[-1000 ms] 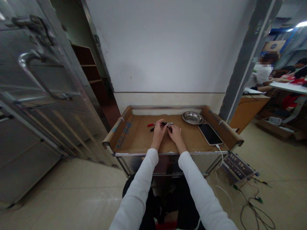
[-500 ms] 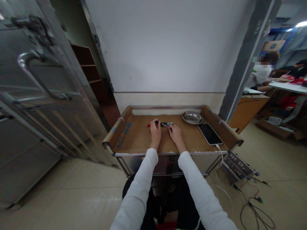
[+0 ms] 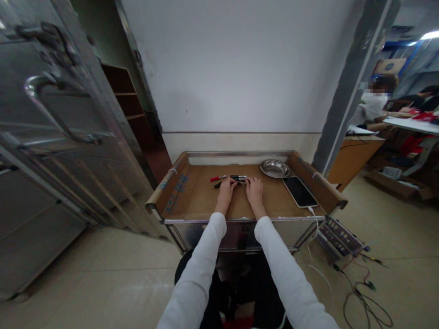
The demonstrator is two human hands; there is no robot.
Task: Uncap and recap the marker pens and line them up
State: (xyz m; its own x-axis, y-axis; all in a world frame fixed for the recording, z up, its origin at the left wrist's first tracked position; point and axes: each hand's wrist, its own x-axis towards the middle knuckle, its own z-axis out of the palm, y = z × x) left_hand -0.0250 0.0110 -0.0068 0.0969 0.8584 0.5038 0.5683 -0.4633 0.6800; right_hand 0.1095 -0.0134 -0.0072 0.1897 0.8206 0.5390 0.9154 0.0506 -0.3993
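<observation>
My left hand [image 3: 226, 189] is closed around the middle of a slim black pen [image 3: 217, 185], whose left end sticks out past my fingers. Beside it, my right hand [image 3: 254, 188] has its fingers curled at the pen's right end; its exact grip is partly hidden. Just beyond my fingertips a black marker [image 3: 238, 177] lies on the cardboard. To the left of that marker is a red pen [image 3: 217, 178], lying nearly in line with it.
Cardboard lines the cart top [image 3: 199, 201], which has raised side rims. A round metal dish [image 3: 275, 168] sits at the back right, near a phone [image 3: 300, 192] with a white cable [image 3: 313, 224]. A metal door [image 3: 68, 119] stands left; a person in white [image 3: 375, 103] sits far right.
My left hand has come back toward me and now grips the slim black pen, uncovering the red pen. My right hand has shifted slightly right, its fingers now curled at the pen's end.
</observation>
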